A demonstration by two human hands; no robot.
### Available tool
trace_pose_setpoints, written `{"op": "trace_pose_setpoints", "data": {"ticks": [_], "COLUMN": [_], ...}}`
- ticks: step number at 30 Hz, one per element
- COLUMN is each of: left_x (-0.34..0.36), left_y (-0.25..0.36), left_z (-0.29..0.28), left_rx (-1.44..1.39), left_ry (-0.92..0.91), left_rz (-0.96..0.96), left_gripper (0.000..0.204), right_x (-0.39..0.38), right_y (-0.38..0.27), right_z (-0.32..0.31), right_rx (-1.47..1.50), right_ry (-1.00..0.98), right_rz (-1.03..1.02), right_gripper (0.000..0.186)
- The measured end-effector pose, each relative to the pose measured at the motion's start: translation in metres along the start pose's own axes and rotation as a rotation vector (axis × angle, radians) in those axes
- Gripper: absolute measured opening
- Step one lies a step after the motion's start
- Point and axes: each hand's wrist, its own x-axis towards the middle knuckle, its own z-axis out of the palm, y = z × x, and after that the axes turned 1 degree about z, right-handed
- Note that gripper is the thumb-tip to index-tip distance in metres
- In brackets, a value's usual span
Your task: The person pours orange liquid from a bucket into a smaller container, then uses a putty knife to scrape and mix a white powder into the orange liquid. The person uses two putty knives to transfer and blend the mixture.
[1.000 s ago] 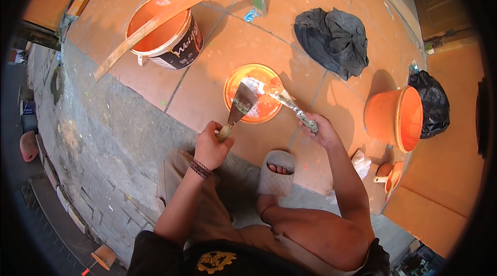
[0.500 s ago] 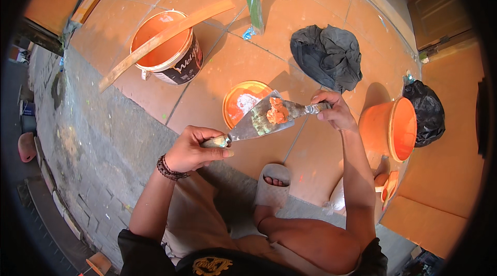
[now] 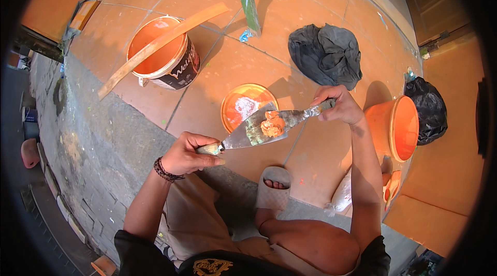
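Observation:
My left hand is closed around the worn handle of a wide putty knife, its stained metal blade pointing right. In my right hand, the fingers grip the handle of a second, narrower putty knife, pointing left. The two blades overlap in front of me, at mid-picture. A lump of orange putty sits where they meet; which blade carries most of it I cannot tell. Just beyond the blades, a round orange lid with white and orange smears lies on the tiles.
A paint bucket stands at left with a wooden stick across its rim. A green ladder leg rises at the back. A dark crumpled cloth, an orange bucket and a black plastic bag are at right.
Both putty knives have shifted slightly, and the blades have slid against each other. The orange putty looks more gathered and sits a little lower. My left hand has moved a bit left and down.

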Motion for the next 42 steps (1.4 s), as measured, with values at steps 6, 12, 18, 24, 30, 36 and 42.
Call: {"op": "trace_pose_setpoints", "data": {"ticks": [6, 12, 18, 24, 30, 36, 42], "left_x": [0.004, 0.002, 0.001, -0.002, -0.01, -0.016, -0.021], "left_y": [-0.001, -0.006, -0.01, -0.009, -0.011, -0.011, -0.01], "left_z": [-0.004, -0.008, -0.02, -0.021, -0.02, -0.019, -0.023], "left_rx": [0.003, -0.009, -0.016, -0.07, -0.03, -0.004, -0.004], "left_ry": [-0.018, -0.009, -0.006, 0.065, 0.089, 0.046, 0.054], "left_rz": [-0.023, 0.003, 0.037, 0.061, 0.068, 0.084, 0.054], "left_gripper": [0.03, 0.029, 0.027, 0.026, 0.026, 0.023, 0.023], "right_x": [0.001, 0.002, 0.002, -0.019, -0.008, 0.018, 0.019], "right_y": [-0.011, -0.012, -0.012, 0.017, 0.019, 0.012, 0.023], "right_z": [-0.008, -0.013, -0.018, -0.02, 0.045, 0.052, 0.034], "right_rx": [-0.099, -0.084, -0.116, 0.303, 0.592, 0.383, 0.255], "right_ry": [-0.007, -0.02, 0.059, 0.185, 0.0, -0.139, -0.199], "right_rz": [-0.002, -0.05, -0.001, 0.02, 0.212, 0.315, 0.335], "right_gripper": [0.037, 0.036, 0.033, 0.033, 0.039, 0.038, 0.03]}}
